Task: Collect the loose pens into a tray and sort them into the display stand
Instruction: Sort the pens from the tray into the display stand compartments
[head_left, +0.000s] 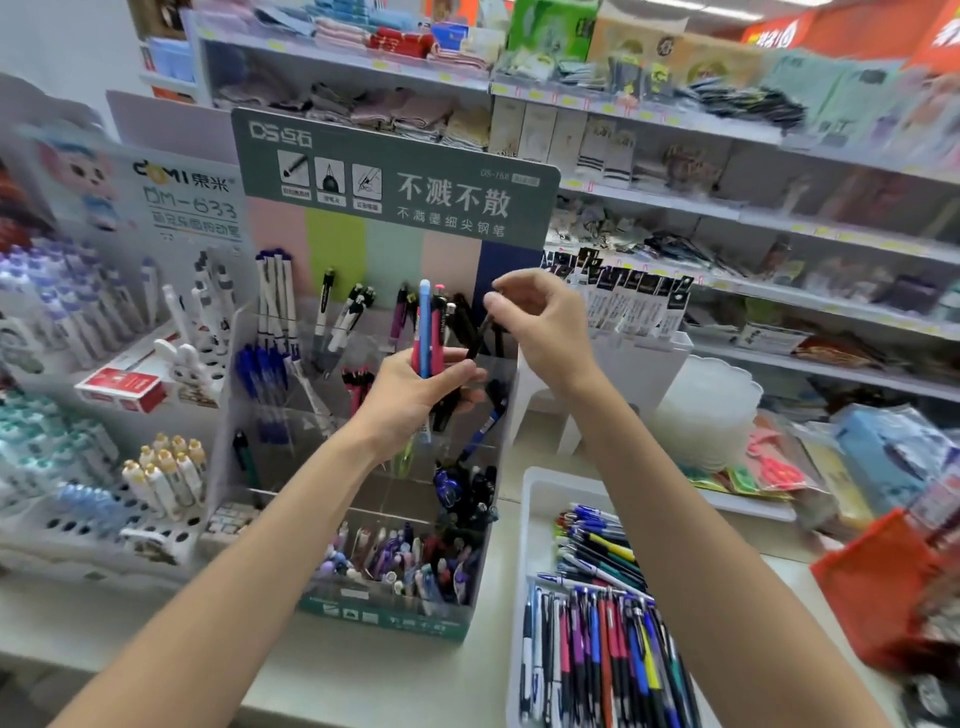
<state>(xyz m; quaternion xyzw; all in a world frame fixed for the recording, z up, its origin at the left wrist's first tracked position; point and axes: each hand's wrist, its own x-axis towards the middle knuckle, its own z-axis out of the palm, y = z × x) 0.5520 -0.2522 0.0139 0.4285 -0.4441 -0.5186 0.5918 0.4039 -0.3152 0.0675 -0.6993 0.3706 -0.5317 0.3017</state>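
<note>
A clear tiered display stand (483, 571) with a green header card stands in the middle, its compartments holding several pens. My left hand (415, 389) grips a small bunch of pens (427, 332), pink and blue ones upright, in front of the stand's upper rows. My right hand (540, 322) pinches a black pen (480, 338) by its top end, tip slanting down towards the top right compartment. A white tray (535, 519) on the counter at the right is full of loose pens (597, 623) of many colours.
Another white pen rack (104, 525) with marker bottles and cartoon pens stands left of the stand. A white box (675, 353) and stacked plastic lids (711, 415) sit behind the tray. An orange bag (878, 582) lies at the right edge. Shelves of goods fill the background.
</note>
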